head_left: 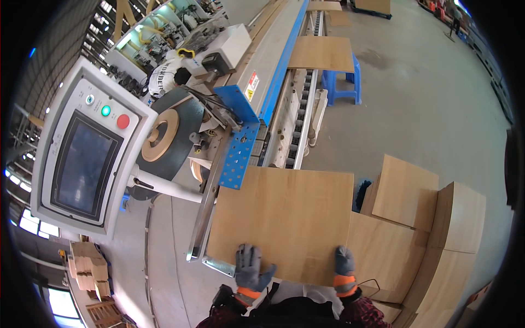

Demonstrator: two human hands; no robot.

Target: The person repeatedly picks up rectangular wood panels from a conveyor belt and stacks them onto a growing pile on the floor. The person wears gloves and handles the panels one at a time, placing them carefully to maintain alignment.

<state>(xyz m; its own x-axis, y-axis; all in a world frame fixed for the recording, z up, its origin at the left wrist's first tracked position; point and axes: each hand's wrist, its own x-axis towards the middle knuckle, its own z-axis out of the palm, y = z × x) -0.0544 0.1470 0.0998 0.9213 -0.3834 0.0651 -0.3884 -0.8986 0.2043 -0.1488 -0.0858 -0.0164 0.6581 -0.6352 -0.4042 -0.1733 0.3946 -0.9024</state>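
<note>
A wood-grain board (281, 218) lies on the near end of a long machine, its far edge at the blue perforated guide plate. My left hand (251, 270), in a grey and orange work glove, rests flat on the board's near left part, fingers stretched out and thumb apart. At the near right corner, my right hand (344, 270), gloved alike, grips the board's side edge. The undersides of its fingers are hidden. Beside the board stands the blue guide plate (239, 156), fixed to the machine's rail.
Stacked wood boards (391, 254) stand close on my right. To the left hangs a control panel (87, 153) with a dark screen and buttons. Another board (322, 53) lies farther along the machine above a blue stool (350, 82). A person (164, 76) bends behind the machine.
</note>
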